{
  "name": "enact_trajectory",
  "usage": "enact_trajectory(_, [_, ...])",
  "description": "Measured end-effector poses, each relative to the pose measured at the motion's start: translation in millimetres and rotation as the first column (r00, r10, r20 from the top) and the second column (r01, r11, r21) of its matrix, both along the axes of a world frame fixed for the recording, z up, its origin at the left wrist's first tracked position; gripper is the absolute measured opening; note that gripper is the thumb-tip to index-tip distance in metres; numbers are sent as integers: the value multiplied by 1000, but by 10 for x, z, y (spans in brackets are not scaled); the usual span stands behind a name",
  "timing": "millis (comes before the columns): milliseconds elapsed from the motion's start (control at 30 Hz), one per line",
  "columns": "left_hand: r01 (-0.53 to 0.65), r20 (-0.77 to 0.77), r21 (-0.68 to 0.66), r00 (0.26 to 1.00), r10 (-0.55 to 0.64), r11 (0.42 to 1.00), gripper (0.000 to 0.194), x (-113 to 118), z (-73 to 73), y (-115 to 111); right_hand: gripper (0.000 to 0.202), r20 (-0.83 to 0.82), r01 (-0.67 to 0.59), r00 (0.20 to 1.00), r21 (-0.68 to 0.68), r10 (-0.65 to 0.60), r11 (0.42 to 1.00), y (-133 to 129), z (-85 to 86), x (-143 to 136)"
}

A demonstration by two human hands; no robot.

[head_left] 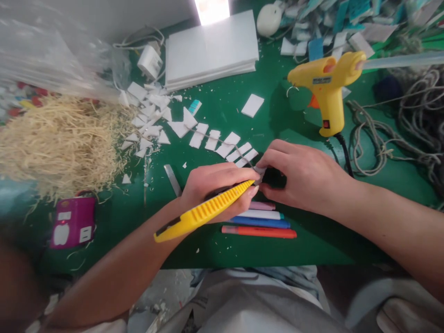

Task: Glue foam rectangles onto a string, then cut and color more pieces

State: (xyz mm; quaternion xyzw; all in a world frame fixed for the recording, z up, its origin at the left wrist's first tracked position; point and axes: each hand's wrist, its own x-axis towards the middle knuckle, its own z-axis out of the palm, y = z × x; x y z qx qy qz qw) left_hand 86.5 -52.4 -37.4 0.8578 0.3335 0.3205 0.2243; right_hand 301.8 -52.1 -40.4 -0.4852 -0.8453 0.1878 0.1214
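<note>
My left hand [208, 182] is closed around a yellow utility knife [208, 208], its handle slanting down to the left. The knife's front end meets a grey cord [239, 151] at the fingertips of both hands. My right hand [305, 173] pinches that cord, its thumb and fingers bent together. From there the cord runs up and left over a row of small white foam-board pieces [227, 144]. The knife's blade is mostly hidden by my fingers. Several markers, among them a red marker [260, 231], lie just below my hands.
A yellow glue gun [324, 88] stands at the right near tangled cord [374, 138]. White boards [211, 51] are stacked behind. White scraps [151, 111], straw-like shreds [62, 143], a purple box [73, 222] and a loose blade [172, 180] lie at the left.
</note>
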Motion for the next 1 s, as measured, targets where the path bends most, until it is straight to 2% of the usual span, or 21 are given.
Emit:
enact_trajectory(267, [20, 23, 15, 1000, -21, 1000, 9, 7, -63, 2, 10, -3, 5, 1000, -1, -5, 1000, -4, -17, -2])
enact_trajectory(600, [59, -100, 38, 993, -55, 998, 11, -10, 25, 16, 11, 48, 41, 998, 18, -42, 999, -13, -1, -50])
enact_trajectory(867, [26, -68, 59, 997, -22, 998, 11, -39, -29, -21, 11, -10, 0, 1000, 38, 0, 999, -20, -44, 2])
enact_trajectory(1000, [16, -96, 94, 995, -7, 995, 14, -75, 7, -30, 10, -34, -18, 999, 27, 19, 999, -15, -51, 21])
